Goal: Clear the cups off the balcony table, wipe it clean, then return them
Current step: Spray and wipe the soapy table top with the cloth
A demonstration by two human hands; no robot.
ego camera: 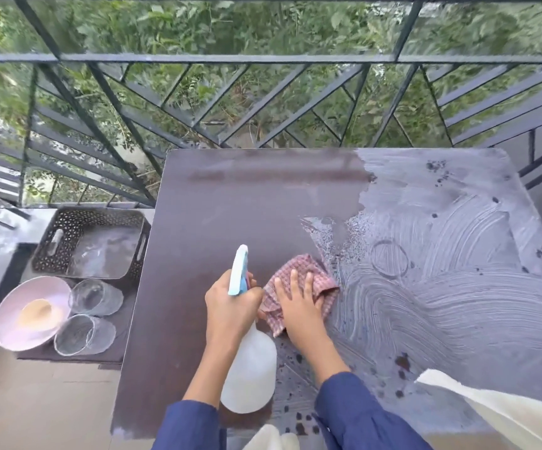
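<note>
The dark brown balcony table (217, 206) fills the middle of the head view; its right half is wet and streaked with wipe marks. My right hand (299, 303) presses flat on a red checked cloth (320, 282) near the table's middle. My left hand (230, 303) grips the neck of a white spray bottle (250, 371) with a light blue trigger head. Two clear glass cups (96, 297) (83, 334) lie on a low surface left of the table, beside a pink bowl (32, 313).
A dark perforated basket (91, 241) stands on the low surface behind the cups. A metal railing (263, 92) runs along the table's far edge, with greenery beyond. A white cloth (497, 414) hangs at the lower right. Tiled floor shows at lower left.
</note>
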